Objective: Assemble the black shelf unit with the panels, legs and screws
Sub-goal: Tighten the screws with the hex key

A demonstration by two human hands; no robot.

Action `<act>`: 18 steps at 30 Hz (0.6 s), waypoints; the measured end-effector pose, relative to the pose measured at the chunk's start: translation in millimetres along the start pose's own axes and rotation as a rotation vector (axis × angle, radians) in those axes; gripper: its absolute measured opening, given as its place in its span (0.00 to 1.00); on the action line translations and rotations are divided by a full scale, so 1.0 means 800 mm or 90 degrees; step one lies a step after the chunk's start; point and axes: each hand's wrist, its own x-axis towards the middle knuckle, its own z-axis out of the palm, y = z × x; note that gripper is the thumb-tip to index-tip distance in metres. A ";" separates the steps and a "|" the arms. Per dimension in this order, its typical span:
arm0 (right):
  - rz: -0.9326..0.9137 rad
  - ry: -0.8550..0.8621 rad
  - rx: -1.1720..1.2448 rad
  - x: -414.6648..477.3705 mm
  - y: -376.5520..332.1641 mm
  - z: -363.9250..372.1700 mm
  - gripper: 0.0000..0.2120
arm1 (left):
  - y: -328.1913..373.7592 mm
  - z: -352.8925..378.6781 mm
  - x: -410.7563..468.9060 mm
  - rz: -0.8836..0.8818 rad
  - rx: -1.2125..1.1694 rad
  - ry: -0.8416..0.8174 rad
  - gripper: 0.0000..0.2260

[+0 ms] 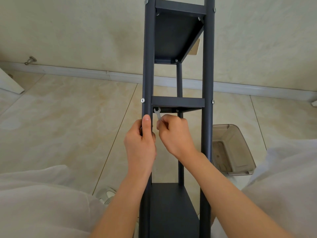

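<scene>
The black shelf unit point(208, 69) stands upright in the middle of the view, with round legs and three panels fixed between them. My left hand point(139, 141) grips the front left leg point(147, 66) just below the middle panel point(178, 102). My right hand point(175, 134) pinches a small silver wrench point(157, 113), whose open jaw sits under the middle panel's left corner. Silver screw heads point(142, 100) show on the legs at panel height. The nut at the wrench jaw is hidden.
A clear grey plastic bin point(231, 150) stands on the tiled floor to the right of the shelf. A white skirting board point(85, 73) runs along the wall behind. A metal door stop point(30, 60) sits at far left. My knees in light trousers flank the shelf.
</scene>
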 end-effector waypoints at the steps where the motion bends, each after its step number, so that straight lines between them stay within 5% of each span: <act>1: 0.013 -0.003 0.002 -0.001 -0.003 -0.004 0.13 | 0.000 0.000 0.000 -0.001 0.003 0.000 0.27; 18: 0.018 -0.027 0.098 0.004 -0.032 -0.035 0.14 | 0.007 0.001 -0.003 -0.001 -0.006 -0.003 0.24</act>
